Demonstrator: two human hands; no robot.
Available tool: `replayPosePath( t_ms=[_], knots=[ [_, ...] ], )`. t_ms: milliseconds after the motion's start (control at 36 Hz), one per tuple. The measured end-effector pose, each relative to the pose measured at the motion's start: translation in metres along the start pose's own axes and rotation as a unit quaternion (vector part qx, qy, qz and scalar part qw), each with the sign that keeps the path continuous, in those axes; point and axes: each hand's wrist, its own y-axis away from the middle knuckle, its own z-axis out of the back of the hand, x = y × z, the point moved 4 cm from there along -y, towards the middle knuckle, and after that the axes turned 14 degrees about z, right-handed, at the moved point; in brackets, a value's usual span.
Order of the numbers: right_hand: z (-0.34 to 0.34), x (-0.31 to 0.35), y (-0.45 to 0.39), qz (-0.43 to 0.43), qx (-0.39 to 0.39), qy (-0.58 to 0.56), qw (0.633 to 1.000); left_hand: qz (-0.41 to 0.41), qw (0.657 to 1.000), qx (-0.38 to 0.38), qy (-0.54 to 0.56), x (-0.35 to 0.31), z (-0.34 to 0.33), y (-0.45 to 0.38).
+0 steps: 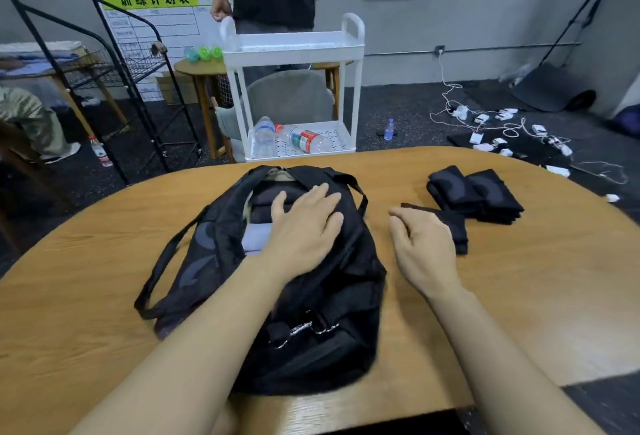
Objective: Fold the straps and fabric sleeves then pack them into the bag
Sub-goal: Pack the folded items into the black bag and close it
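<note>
A black bag (311,313) lies on the wooden table (519,278) with its top opening facing away from me; dark folded pieces and a grey one (256,237) show inside. My left hand (304,226) lies flat on the bag's upper side with straight fingers. My right hand (422,247) hovers just right of the bag, fingers loosely curled, touching or just above a folded black fabric piece (453,226); whether it grips the piece is unclear. Two more folded black sleeves (474,192) sit farther back on the right.
A white two-shelf cart (294,50) with plastic bottles stands beyond the table's far edge, and a person stands behind it. A black wire rack (114,70) is at the left. Chargers and cables (502,129) lie on the floor at the right.
</note>
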Motion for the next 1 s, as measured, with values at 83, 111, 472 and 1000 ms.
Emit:
replayPosePath(
  t_ms=[83,111,472,1000],
  knots=[
    [0.018,-0.028,0.018,-0.046,-0.001,0.021,0.999,-0.027,1.0,-0.011,0.005,-0.034,-0.017,-0.001],
    [0.025,-0.036,0.023,-0.059,0.001,0.025,0.998,-0.037,0.999,-0.008,0.001,-0.045,-0.023,-0.001],
    [0.064,-0.113,0.049,-0.206,-0.011,0.051,0.977,0.044,0.992,0.083,0.084,-0.113,-0.084,-0.033],
    [0.021,-0.155,-0.009,-0.295,0.112,0.085,0.945,0.138,0.987,0.066,0.05,-0.12,-0.126,-0.098]
  ],
)
